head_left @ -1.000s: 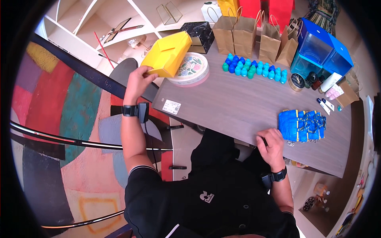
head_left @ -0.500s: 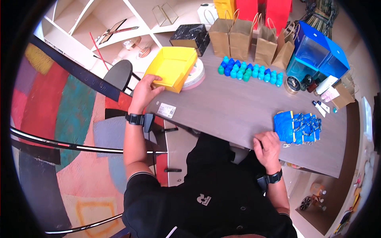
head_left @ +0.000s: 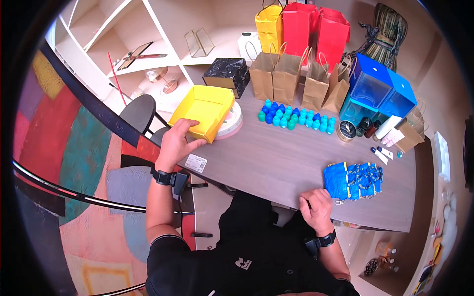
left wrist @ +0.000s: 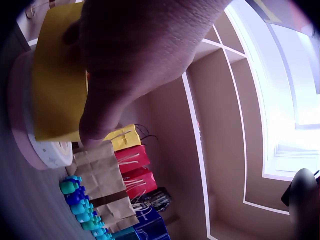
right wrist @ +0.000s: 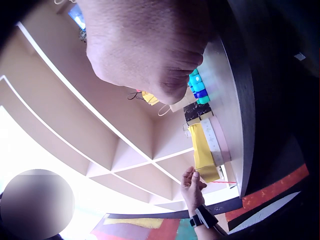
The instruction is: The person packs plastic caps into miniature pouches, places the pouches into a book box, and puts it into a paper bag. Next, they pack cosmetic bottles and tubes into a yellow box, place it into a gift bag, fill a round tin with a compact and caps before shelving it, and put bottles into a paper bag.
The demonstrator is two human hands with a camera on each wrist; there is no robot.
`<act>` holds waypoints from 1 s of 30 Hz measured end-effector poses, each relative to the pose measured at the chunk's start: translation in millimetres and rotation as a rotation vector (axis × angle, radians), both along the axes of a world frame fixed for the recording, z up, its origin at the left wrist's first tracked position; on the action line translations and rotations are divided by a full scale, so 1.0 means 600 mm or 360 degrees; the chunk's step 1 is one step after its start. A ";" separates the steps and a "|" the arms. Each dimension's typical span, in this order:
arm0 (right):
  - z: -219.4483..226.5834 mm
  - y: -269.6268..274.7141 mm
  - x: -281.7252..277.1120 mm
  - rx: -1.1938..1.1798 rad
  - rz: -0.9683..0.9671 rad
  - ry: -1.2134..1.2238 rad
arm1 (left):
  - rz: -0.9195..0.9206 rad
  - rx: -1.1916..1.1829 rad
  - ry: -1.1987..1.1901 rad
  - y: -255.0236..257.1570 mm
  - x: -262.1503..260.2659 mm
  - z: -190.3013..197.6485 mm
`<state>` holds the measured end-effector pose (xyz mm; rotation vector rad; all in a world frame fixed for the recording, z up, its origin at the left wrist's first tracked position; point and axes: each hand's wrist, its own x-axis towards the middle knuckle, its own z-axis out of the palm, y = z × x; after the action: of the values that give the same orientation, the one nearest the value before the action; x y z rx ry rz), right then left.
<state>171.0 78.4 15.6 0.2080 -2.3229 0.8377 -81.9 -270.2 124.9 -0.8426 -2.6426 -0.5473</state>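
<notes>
The yellow open box (head_left: 201,112) sits on top of a round floral-lidded box (head_left: 232,126) at the table's left end. My left hand (head_left: 177,145) is at the box's near-left wall, fingers reaching over the rim and thumb held straight out to the side. In the left wrist view, the thumb (left wrist: 97,120) stands apart from the yellow wall. My right hand (head_left: 316,209) rests at the front table edge, loosely curled and holding nothing. Close to its right lie several small blue zip pouches (head_left: 340,180) with straps and metal clips.
Rows of small blue and green bottle-shaped pieces (head_left: 291,117) stand mid-table before brown paper bags (head_left: 286,79). Behind are red bags (head_left: 298,27) and a black marbled box (head_left: 227,74). Blue clear-sided bins (head_left: 368,84), a round tin (head_left: 346,132) and tubes (head_left: 381,155) are at right.
The yellow box, tilted up in my left hand a second ago, has come down level on the round box. My left thumb has spread away from the fingers. My right hand stays put.
</notes>
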 end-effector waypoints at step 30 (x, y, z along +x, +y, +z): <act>-0.002 0.002 -0.001 -0.0032 0.0025 0.0009 | -0.0039 -0.0205 0.0073 0.019 -0.005 -0.020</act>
<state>170.4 79.4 14.4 0.2199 -2.3092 0.8669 -84.9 -258.8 112.7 -0.9143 -2.6514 -0.3625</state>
